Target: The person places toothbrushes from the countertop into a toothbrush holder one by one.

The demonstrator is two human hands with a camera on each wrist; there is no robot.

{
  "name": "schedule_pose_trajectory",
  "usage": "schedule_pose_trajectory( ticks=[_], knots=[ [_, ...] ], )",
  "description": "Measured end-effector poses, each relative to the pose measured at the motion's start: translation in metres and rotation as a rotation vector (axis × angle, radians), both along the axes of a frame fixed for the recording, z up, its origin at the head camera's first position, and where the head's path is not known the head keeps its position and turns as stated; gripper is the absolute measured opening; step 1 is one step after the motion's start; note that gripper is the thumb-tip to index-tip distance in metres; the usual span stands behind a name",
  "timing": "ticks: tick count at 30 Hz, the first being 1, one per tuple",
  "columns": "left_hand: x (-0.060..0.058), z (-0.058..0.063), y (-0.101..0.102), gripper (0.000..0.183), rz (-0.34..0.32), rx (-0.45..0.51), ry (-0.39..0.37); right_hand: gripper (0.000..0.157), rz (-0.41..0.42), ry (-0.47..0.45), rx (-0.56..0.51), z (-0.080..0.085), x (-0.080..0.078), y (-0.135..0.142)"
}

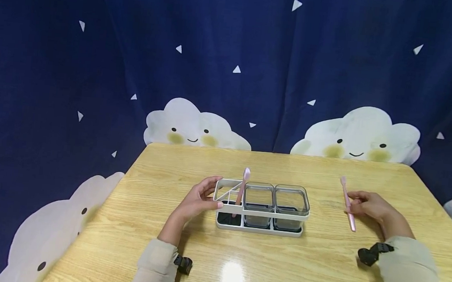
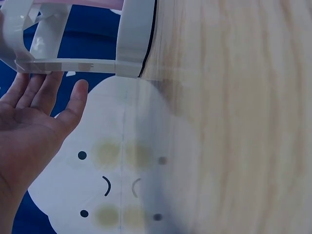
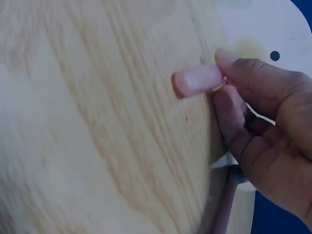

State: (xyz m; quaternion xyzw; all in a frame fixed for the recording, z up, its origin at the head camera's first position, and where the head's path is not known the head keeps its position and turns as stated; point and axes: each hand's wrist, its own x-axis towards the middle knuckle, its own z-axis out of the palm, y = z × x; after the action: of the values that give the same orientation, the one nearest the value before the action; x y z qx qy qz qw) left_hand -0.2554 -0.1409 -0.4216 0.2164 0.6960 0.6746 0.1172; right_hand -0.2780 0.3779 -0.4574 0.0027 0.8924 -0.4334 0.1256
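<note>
A white toothbrush holder (image 1: 236, 209) stands mid-table. Tilted in its left section is a pinkish toothbrush (image 1: 240, 191). My left hand (image 1: 197, 200) is at the holder's left end, thumb at the front, fingers towards the back. In the left wrist view these fingers look fairly straight; their tips go out of sight at the frame, with the thumb apart from it. My right hand (image 1: 372, 209) pinches a pink toothbrush (image 3: 200, 79) between thumb and forefinger, bristle end up. Low in the right wrist view shows a second slim pink handle (image 3: 225, 207) with dark bristles; whether held, I cannot tell.
Two clear cups (image 1: 259, 197) sit in the holder's middle and right sections. The wooden table (image 1: 264, 261) ends at a dark blue curtain (image 1: 220, 24) with white clouds. Black cameras (image 1: 369, 255) are strapped to both wrists.
</note>
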Motion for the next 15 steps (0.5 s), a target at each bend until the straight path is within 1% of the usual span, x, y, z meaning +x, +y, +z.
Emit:
schedule_pose_trajectory(
  ticks=[2,4,6,8,11,13,15],
  knots=[
    [0.004,0.005,0.000,0.073,-0.007,0.010,-0.007,0.074,0.011,0.014,0.057,0.002,-0.001,-0.002],
    [0.007,0.011,0.001,0.073,-0.007,0.009,-0.001,0.072,0.031,0.017,0.077,0.005,-0.001,-0.005],
    [0.009,0.013,0.002,0.072,-0.004,0.011,0.005,0.071,0.031,0.003,0.048,0.007,-0.001,-0.009],
    [0.008,0.008,0.002,0.072,-0.001,0.015,0.014,0.070,0.021,-0.020,0.009,0.008,0.000,-0.012],
    [0.004,-0.003,0.001,0.073,0.003,0.014,0.019,0.068,-0.029,-0.068,-0.027,0.009,0.002,-0.018],
    [0.002,-0.008,0.000,0.073,0.011,0.007,0.021,0.066,-0.042,-0.082,-0.010,0.010,0.003,-0.022],
    [0.003,-0.010,-0.001,0.073,0.019,-0.002,0.022,0.065,-0.041,-0.098,0.003,0.012,0.004,-0.024]
  ],
)
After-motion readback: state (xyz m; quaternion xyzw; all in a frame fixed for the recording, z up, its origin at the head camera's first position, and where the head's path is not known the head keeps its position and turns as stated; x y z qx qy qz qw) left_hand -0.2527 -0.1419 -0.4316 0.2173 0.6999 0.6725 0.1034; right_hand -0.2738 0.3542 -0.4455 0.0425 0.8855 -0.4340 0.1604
